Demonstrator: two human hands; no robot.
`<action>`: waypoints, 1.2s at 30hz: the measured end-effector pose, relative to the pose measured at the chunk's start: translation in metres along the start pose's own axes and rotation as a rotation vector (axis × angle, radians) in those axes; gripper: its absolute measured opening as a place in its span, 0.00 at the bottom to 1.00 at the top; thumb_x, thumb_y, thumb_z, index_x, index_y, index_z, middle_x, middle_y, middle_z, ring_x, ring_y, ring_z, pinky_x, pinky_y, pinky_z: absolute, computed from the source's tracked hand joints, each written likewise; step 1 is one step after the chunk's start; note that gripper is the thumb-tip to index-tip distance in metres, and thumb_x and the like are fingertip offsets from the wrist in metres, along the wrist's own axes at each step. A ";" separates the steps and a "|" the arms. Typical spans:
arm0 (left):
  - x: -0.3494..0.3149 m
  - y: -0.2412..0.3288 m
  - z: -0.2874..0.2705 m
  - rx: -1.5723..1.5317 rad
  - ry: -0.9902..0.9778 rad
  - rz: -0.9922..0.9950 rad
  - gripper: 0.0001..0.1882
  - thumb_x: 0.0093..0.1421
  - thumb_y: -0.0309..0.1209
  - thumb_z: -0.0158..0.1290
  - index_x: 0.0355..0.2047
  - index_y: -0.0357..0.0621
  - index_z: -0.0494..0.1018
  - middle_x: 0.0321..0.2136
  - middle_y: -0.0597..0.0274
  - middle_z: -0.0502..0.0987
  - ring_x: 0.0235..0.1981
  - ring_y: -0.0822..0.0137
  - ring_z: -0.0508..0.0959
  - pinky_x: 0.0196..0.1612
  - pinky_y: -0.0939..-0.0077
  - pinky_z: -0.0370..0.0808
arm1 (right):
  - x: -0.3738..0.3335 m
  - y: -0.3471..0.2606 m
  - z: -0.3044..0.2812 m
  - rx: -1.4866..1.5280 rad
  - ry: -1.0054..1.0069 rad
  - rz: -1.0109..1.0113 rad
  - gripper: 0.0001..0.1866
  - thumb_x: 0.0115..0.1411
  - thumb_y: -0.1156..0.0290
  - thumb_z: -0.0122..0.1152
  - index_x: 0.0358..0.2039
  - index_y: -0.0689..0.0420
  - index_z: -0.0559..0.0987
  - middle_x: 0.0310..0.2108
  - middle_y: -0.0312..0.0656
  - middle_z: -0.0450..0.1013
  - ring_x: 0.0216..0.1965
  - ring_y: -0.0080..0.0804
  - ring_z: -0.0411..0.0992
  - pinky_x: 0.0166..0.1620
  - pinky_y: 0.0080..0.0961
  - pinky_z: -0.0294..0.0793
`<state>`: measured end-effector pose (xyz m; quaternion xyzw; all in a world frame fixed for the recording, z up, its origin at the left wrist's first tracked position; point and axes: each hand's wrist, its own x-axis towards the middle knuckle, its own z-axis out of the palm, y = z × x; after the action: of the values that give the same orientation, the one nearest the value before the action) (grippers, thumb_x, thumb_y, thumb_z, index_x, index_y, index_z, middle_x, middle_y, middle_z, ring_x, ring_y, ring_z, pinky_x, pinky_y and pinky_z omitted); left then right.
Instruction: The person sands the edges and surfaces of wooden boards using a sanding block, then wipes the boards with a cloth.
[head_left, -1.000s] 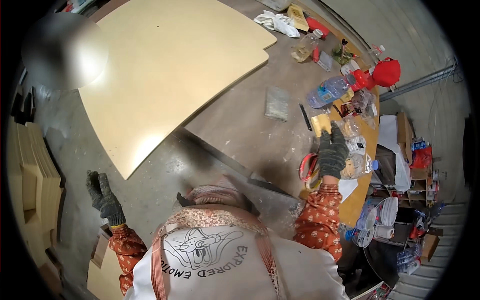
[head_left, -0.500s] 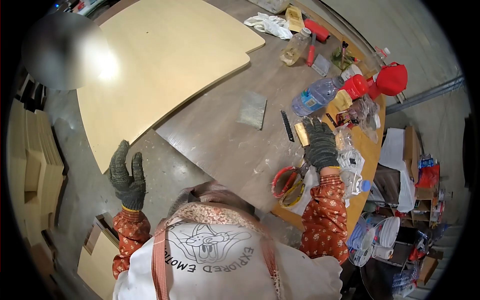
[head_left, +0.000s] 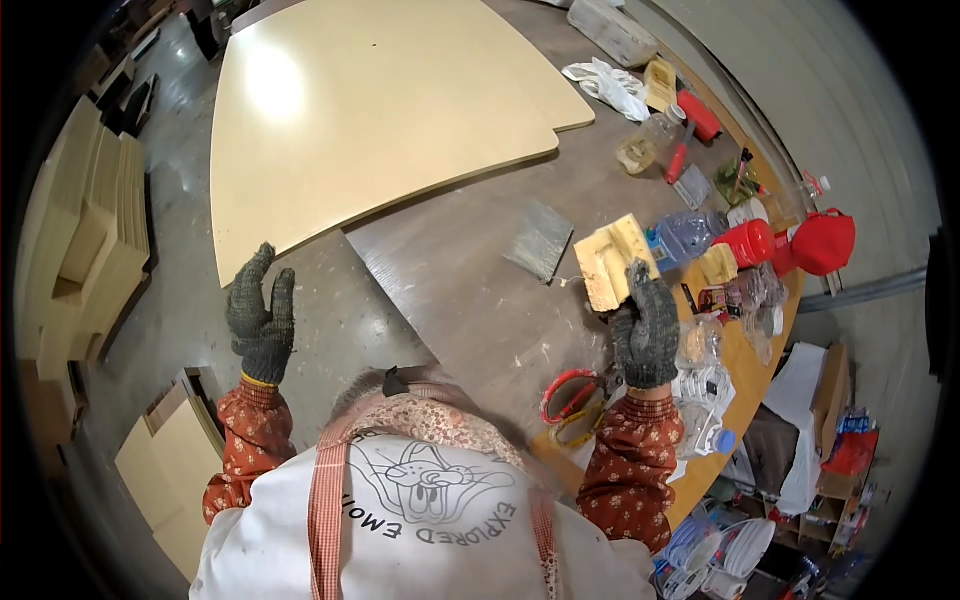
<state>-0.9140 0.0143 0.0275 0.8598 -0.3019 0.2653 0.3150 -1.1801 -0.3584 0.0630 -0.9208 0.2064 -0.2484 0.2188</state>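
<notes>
My right hand (head_left: 645, 335), in a dark grey-green knit glove, grips a yellow sponge block (head_left: 612, 262) with a worn, stepped face. It holds the block up over the right part of the table (head_left: 450, 270), beside a blue-labelled plastic bottle (head_left: 690, 238). My left hand (head_left: 262, 318), gloved alike, has its fingers stretched and thumb apart. Its fingertips are at the near left corner of a large pale board (head_left: 400, 110) with curved edges; whether they touch it I cannot tell. A grey abrasive sheet (head_left: 540, 241) lies flat left of the sponge block.
Red-handled scissors (head_left: 572, 400) lie near my right sleeve. Along the table's right side stand a cloudy bottle (head_left: 648, 142), a red lidded container (head_left: 745, 243), white gloves (head_left: 608, 88) and clear plastic containers. Stacked boards (head_left: 95, 220) stand on the floor at left.
My right hand has picked the sponge block up off the table and turned it to show its broad face. My left hand stays by the board's corner. The view has shifted.
</notes>
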 end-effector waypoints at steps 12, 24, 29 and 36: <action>-0.016 -0.054 -0.043 -0.066 0.045 -0.184 0.12 0.59 0.25 0.59 0.44 0.37 0.77 0.39 0.53 0.81 0.41 0.61 0.81 0.49 0.68 0.75 | 0.071 -0.074 0.075 1.222 -0.285 0.412 0.19 0.68 0.72 0.51 0.57 0.64 0.69 0.49 0.48 0.74 0.47 0.38 0.76 0.47 0.28 0.78; 0.032 -0.086 -0.064 -1.063 -0.606 -0.064 0.41 0.49 0.39 0.68 0.60 0.35 0.65 0.60 0.48 0.68 0.60 0.52 0.69 0.63 0.58 0.63 | 0.044 -0.250 0.200 1.545 -0.775 0.705 0.20 0.61 0.69 0.62 0.52 0.61 0.74 0.48 0.46 0.75 0.53 0.39 0.72 0.58 0.33 0.71; 0.053 -0.075 -0.041 -1.320 -1.122 -0.325 0.28 0.60 0.34 0.60 0.58 0.39 0.65 0.58 0.48 0.68 0.59 0.57 0.68 0.61 0.59 0.65 | 0.005 -0.263 0.180 0.691 -0.353 -0.096 0.18 0.61 0.59 0.61 0.47 0.56 0.79 0.42 0.47 0.77 0.40 0.38 0.76 0.45 0.33 0.75; 0.040 0.006 -0.038 -1.351 -1.368 -0.254 0.40 0.48 0.34 0.69 0.60 0.39 0.65 0.53 0.56 0.72 0.53 0.65 0.73 0.56 0.68 0.71 | -0.026 -0.252 0.093 0.455 -0.352 0.241 0.21 0.56 0.61 0.67 0.47 0.55 0.76 0.48 0.44 0.70 0.51 0.41 0.70 0.55 0.34 0.70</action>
<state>-0.9012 0.0234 0.0810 0.4924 -0.4135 -0.5574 0.5252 -1.0817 -0.1109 0.1085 -0.8460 0.2119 -0.0971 0.4795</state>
